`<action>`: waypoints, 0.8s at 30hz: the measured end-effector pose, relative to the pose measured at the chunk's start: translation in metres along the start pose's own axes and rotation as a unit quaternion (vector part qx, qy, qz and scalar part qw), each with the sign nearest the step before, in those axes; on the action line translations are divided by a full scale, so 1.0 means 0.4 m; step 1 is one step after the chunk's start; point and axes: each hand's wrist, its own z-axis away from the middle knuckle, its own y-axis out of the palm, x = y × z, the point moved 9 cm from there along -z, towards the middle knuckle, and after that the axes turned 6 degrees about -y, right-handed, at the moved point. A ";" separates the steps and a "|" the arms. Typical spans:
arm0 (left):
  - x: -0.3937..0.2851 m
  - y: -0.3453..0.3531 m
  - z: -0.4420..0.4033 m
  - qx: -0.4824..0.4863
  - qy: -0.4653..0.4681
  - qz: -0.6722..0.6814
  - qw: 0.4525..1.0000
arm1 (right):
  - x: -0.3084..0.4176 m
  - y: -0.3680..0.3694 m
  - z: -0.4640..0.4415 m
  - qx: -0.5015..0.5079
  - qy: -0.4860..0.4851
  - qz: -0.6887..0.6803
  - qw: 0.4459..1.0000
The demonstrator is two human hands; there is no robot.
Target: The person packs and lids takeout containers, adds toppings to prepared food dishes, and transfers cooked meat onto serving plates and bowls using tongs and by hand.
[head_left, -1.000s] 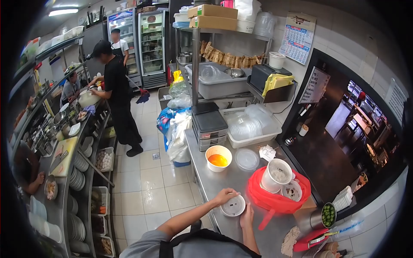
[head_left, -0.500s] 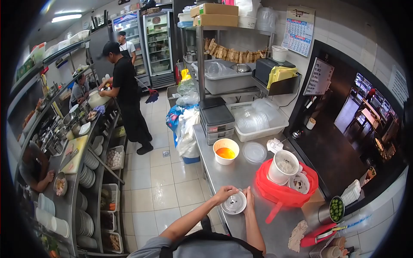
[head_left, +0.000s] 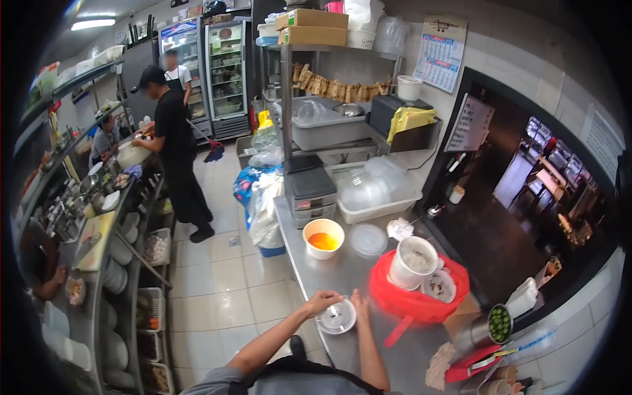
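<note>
At six o'clock, low in my view, I get a white round tub [head_left: 336, 327]; nearer the centre, a white bowl [head_left: 324, 253] shows vivid orange-yellow liquid [head_left: 323, 241]. Between four and five, my feed gives a bright red plastic bag [head_left: 385, 280]; at four, green citrus fruits [head_left: 500, 324]. At one, I read blue and red grids on a white wall calendar [head_left: 441, 52]. I see brown cardboard boxes [head_left: 315, 35] at twelve, black clothing [head_left: 176, 141] at ten, and cream floor tiles [head_left: 227, 299] gridded with thin lines around seven.
</note>
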 end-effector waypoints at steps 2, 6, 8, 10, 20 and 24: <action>-0.017 0.014 0.013 0.030 -0.013 0.023 0.999 | 0.023 0.011 -0.008 0.042 -0.071 0.012 0.996; -0.020 0.001 0.004 0.044 0.012 0.012 0.999 | 0.039 0.028 -0.010 0.041 -0.076 -0.008 0.996; -0.018 -0.007 0.007 0.041 0.008 0.026 0.999 | 0.047 0.029 -0.011 0.041 -0.075 0.038 0.996; -0.022 -0.006 0.018 0.037 -0.019 0.055 0.998 | 0.072 0.024 -0.016 0.045 -0.109 0.123 0.985; 0.022 -0.047 -0.045 -0.125 0.049 -0.022 0.991 | 0.304 0.055 0.036 0.007 -0.200 0.447 0.872; 0.006 -0.053 -0.043 -0.191 0.143 0.017 0.971 | 0.324 0.115 0.092 0.056 -0.190 0.421 0.885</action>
